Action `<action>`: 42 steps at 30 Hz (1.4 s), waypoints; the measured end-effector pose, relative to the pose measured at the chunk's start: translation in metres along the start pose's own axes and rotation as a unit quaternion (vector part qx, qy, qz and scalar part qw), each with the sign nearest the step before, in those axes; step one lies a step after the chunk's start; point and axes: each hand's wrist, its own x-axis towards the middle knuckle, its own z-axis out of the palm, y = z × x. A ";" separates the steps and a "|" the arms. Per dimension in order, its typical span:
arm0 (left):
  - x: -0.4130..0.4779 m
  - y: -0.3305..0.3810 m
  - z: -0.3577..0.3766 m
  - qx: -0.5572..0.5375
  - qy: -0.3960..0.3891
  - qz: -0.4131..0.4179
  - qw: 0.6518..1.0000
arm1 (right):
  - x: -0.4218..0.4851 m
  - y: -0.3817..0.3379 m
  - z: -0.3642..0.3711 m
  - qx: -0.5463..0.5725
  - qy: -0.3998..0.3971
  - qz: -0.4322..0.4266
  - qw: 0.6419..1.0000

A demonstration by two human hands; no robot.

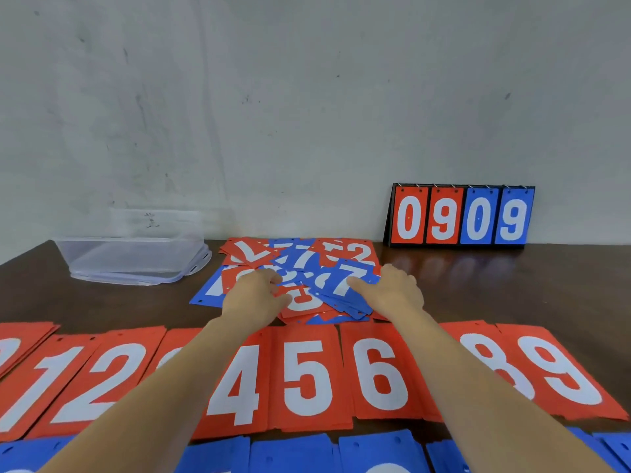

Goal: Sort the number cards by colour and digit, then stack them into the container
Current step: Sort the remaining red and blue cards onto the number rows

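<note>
Where the dark table (512,285) meets the grey wall, we find the work laid out in bands. Nearest the wall-facing edge of our view, a row of red cards (307,373) lies face up in digit order, the piles side by side, the forearms covering two of them. Below it, a row of blue cards (290,452) runs along the bottom edge, only partly in frame. Beyond the red row, at table centre, lies the unsorted pile (355,254) of mixed red and blue cards, overlapping at all angles. The clear container (136,257) stands to the left of this pile, well apart from the sorted rows. A flip scoreboard (459,216) stands upright against the wall at right, reading 0 9 0 9.

Both hands are on the pile. The left hand (254,297) rests palm down, fingers bent onto the cards; we cannot tell whether they pinch one. The right hand (396,290) lays its thumb (362,288) flat on a blue 7 card (336,291), fingers curled over the card's right edge.
</note>
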 end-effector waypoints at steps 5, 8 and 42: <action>0.027 0.007 0.027 -0.015 -0.007 0.009 1.000 | 0.012 -0.017 0.020 -0.043 -0.025 0.011 0.999; 0.040 0.012 0.044 -0.009 -0.015 0.013 1.000 | 0.017 -0.015 0.029 -0.079 -0.032 0.016 0.996; 0.083 0.017 0.051 -0.067 0.128 0.003 0.989 | 0.058 0.043 0.022 0.262 0.111 0.034 0.958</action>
